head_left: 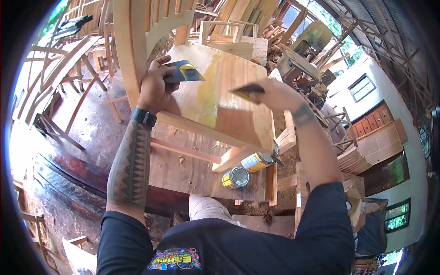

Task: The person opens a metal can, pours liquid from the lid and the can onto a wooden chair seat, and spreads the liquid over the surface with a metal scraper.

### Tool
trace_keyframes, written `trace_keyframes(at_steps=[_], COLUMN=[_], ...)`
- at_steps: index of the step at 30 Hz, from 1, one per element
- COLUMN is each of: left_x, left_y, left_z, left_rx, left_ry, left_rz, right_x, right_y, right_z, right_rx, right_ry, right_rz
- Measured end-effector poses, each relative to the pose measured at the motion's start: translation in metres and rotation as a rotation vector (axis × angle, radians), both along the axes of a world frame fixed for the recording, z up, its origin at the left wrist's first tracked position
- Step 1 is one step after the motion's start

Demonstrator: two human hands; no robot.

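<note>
My left hand is closed on a flat dark blue sheet carrying a blob of yellow paste. It is beside the back post of a wooden chair, above the seat. My right hand, blurred, grips a thin dark spreader with a yellowish lower edge. That spreader is over the right part of the pale wooden seat; whether it touches the wood I cannot tell. A yellow smear runs across the middle of the seat.
The chair stands on a wooden work surface. Below the seat's front edge are a small lidded can and a larger can. Chair frames crowd the left side; stacked boards and wood pieces are behind.
</note>
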State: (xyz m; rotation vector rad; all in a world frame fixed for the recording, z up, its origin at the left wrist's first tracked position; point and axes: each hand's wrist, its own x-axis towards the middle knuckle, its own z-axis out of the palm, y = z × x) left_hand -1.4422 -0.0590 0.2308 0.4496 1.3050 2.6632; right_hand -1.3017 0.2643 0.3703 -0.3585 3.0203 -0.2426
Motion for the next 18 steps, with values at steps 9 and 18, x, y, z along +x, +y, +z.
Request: trace_keyframes(at_steps=[9, 18], left_x=[-0.004, -0.007], left_y=[0.006, -0.001], left_z=[-0.002, -0.005], left_rx=[0.061, 0.028], left_ry=[-0.032, -0.025], left_rz=[-0.042, -0.039], right_x=[-0.249, -0.311], right_y=[0.033, 0.017], right_z=[-0.042, -0.052], right_rx=[0.314, 0.337], right_ry=[0.164, 0.165], right_rz=[-0.136, -0.142])
